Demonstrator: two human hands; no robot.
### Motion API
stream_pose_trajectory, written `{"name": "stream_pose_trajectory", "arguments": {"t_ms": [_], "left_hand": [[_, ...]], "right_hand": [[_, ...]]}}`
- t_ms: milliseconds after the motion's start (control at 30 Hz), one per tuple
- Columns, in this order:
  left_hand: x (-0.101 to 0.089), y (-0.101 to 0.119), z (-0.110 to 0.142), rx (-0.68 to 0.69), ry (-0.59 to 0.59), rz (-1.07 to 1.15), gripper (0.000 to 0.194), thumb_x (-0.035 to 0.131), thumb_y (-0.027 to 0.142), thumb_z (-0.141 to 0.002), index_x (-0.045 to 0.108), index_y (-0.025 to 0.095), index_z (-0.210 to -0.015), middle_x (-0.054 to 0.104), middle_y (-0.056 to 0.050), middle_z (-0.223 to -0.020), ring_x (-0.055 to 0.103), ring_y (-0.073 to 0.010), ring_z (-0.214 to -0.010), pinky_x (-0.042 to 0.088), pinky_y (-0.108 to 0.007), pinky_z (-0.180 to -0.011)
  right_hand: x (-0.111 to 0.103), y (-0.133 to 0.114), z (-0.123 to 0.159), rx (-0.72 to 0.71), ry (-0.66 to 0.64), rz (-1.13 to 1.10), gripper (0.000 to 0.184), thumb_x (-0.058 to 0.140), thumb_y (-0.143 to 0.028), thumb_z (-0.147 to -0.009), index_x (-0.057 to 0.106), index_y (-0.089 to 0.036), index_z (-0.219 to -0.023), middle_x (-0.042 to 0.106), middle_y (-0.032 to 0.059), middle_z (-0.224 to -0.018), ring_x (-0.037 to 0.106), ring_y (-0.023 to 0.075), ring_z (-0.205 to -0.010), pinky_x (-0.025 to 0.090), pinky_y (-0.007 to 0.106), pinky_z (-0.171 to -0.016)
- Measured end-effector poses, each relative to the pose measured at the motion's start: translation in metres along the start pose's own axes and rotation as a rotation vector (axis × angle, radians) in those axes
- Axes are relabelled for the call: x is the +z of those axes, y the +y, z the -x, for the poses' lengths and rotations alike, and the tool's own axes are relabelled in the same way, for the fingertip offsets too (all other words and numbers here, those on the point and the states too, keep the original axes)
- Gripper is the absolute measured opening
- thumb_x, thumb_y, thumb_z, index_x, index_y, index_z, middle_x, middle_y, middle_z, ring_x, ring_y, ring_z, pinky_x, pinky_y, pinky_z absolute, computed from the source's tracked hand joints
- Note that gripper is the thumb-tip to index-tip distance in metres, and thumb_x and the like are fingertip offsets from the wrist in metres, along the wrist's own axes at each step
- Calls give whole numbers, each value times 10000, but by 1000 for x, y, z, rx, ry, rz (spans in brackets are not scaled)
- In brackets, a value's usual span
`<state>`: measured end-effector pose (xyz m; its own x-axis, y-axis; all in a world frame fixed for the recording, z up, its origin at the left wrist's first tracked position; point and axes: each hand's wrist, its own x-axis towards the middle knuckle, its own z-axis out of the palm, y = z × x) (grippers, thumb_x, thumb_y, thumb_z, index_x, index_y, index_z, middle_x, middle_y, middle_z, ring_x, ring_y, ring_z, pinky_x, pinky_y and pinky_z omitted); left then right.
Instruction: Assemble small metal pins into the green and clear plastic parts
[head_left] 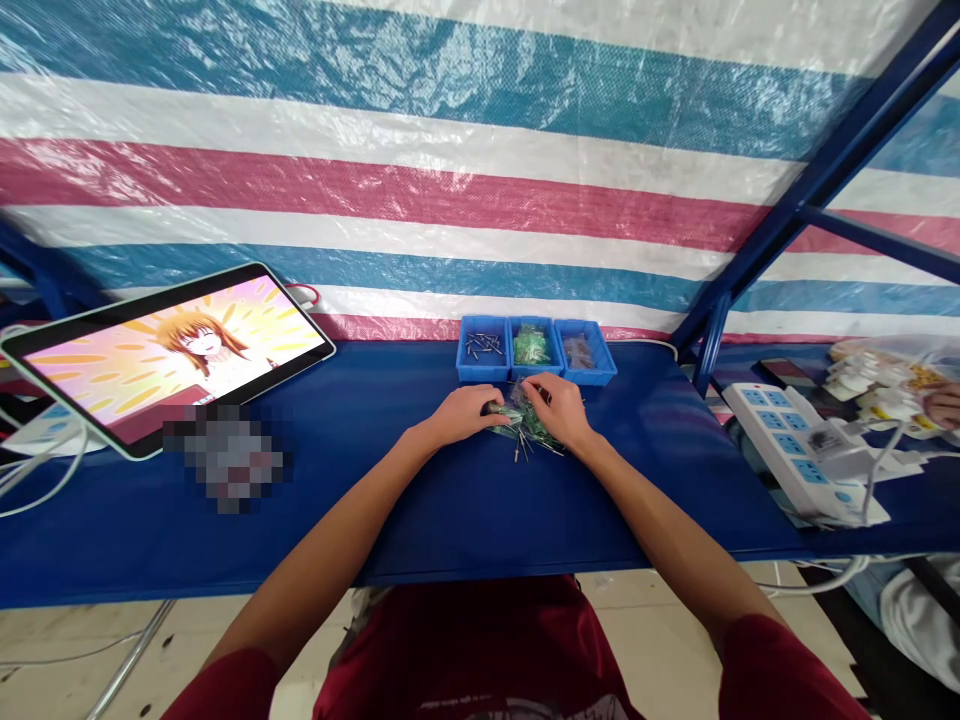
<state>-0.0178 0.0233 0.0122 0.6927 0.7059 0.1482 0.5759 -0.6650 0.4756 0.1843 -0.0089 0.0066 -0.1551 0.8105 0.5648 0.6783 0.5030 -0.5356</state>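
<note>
My left hand (465,415) and right hand (556,408) sit close together over loose pins (521,450), the right pinching a green plastic packet (536,425); the left's grip I cannot tell.

The bins (480,378) are smooth blue plastic, the pins (480,345) in the left one bare grey metal, and the bags (536,425) in the middle thin, glossy, green-tinted plastic. Behind, the tarp (375,180) is woven plastic with a rough, shiny weave, while the table cover (375,520) looks like smooth blue cloth with a soft sheen. The tablet (172,350) has a glossy screen, the power strip (787,440) is smooth white plastic, the frame (810,190) painted metal
</note>
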Motion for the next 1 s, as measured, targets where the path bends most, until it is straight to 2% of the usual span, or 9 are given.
{"name": "stream_pose_trajectory", "arguments": {"t_ms": [133, 267, 367, 500, 567, 667, 800, 900, 1000], "left_hand": [[-3, 3, 0, -41, 149, 109, 316, 547, 485, -847, 596, 175, -802, 579, 12, -660, 512, -129, -590, 335, -224, -551], [0, 5, 1, -75, 345, 225, 299, 585, 466, -824, 604, 167, -830, 530, 33, -600, 473, -107, -542, 356, -219, -549], [5, 7, 1, -97, 454, 364, 303, 609, 456, -807, 614, 160, -867, 540, 31, -595, 475, -99, -523, 389, -217, -544], [7, 13, 1, -105, 467, 561, 310, 624, 444, -793, 626, 151, -896, 573, 16, -614, 485, -93, -496, 407, -211, -509], [5, 16, 0, -113, 446, 633, 300, 624, 445, -789, 624, 147, -824, 568, 13, -601, 474, -89, -486, 394, -204, -485], [3, 18, 0, -122, 417, 648, 333, 622, 450, -783, 582, 144, -660, 510, 25, -528, 434, -81, -465, 352, -198, -455], [2, 18, 1, -128, 439, 625, 388, 629, 471, -770, 539, 146, -578, 440, 41, -472, 390, -75, -458, 302, -194, -440], [-1, 18, 1, -143, 434, 656, 398, 617, 469, -784, 521, 144, -576, 447, 39, -473, 380, -67, -440, 291, -197, -437], [-4, 20, 1, -162, 412, 783, 328, 620, 470, -791, 529, 157, -765, 476, 54, -496, 377, -60, -403, 299, -192, -424]], "right_hand": [[-1, -2, 0, 18, 4, -15, 310, 418, -367, -940, 652, -179, -861, 675, 68, -800, 580, 168, -642, 446, 291, -631], [-2, -3, -1, 25, -46, -40, 313, 460, -438, -924, 632, -183, -979, 652, 56, -823, 525, 139, -566, 433, 280, -594], [-1, -4, -1, -35, -90, -35, 302, 464, -444, -924, 613, -186, -880, 598, 34, -744, 505, 144, -590, 410, 273, -596], [-2, -5, -1, -85, -63, -46, 317, 440, -406, -943, 548, -191, -735, 528, 14, -668, 489, 148, -620, 381, 265, -606], [-3, -6, -1, -77, -32, -67, 319, 449, -402, -939, 525, -194, -710, 505, 4, -649, 474, 141, -606, 373, 258, -601], [-4, -7, 0, -56, -13, -77, 352, 445, -421, -935, 488, -199, -665, 473, -9, -620, 445, 132, -579, 364, 251, -585], [-3, -6, 1, -59, -50, -86, 377, 433, -437, -937, 518, -195, -661, 484, -5, -606, 453, 134, -574, 379, 254, -584], [-4, -5, 2, -71, -75, -133, 348, 343, -376, -974, 626, -186, -909, 572, 27, -720, 517, 146, -629, 438, 280, -664], [-5, -4, 2, -81, -80, -208, 378, 292, -320, -983, 510, -222, -1276, 610, 59, -931, 548, 141, -662, 485, 299, -692]]}}
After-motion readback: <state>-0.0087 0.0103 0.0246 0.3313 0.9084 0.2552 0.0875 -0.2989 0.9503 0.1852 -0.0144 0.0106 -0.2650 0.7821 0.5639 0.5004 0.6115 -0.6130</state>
